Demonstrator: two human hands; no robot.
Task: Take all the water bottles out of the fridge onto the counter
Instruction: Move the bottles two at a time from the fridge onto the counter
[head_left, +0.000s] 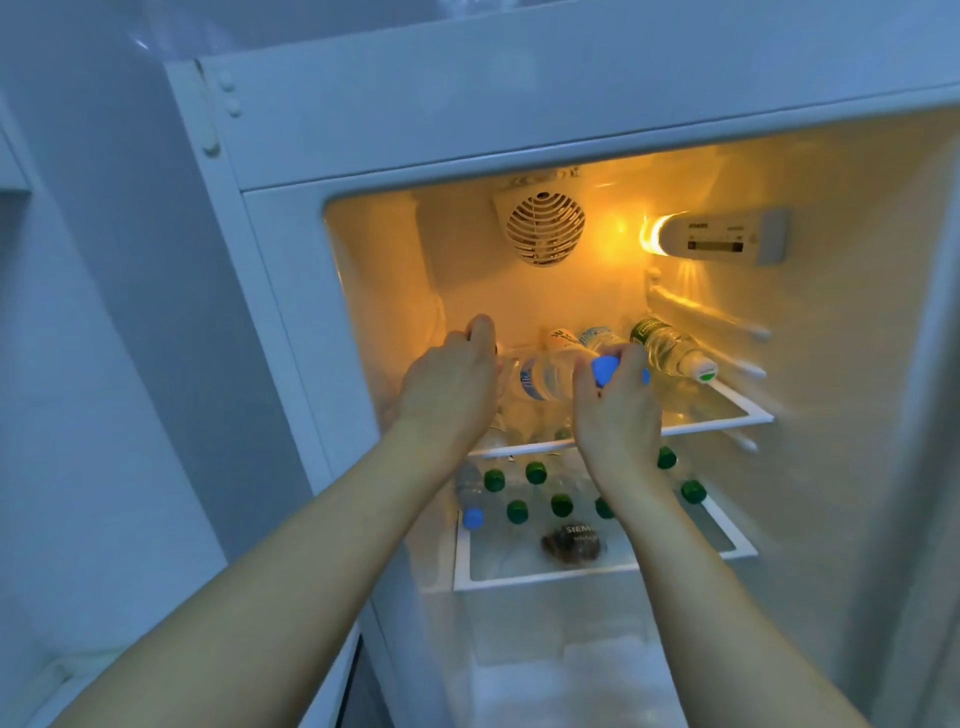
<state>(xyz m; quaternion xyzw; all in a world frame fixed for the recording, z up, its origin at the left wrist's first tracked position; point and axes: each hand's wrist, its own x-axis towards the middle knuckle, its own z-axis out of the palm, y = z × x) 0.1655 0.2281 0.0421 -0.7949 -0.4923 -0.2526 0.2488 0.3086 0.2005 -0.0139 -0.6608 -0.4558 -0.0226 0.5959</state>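
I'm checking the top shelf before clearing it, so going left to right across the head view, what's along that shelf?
Left hand → lying bottle → right hand on a blue cap → white-capped bottle.

We see two hands, a left hand (447, 384) and a right hand (618, 410). On the top shelf (727, 418) we count at least four water bottles lying down; one has a white cap (705, 371) and one a blue cap (605, 370). On the lower shelf (545, 574) we count seven green caps (536, 473) and one blue-capped bottle (471, 501). There is one round fan grille (544, 228) and one lamp (655, 235).
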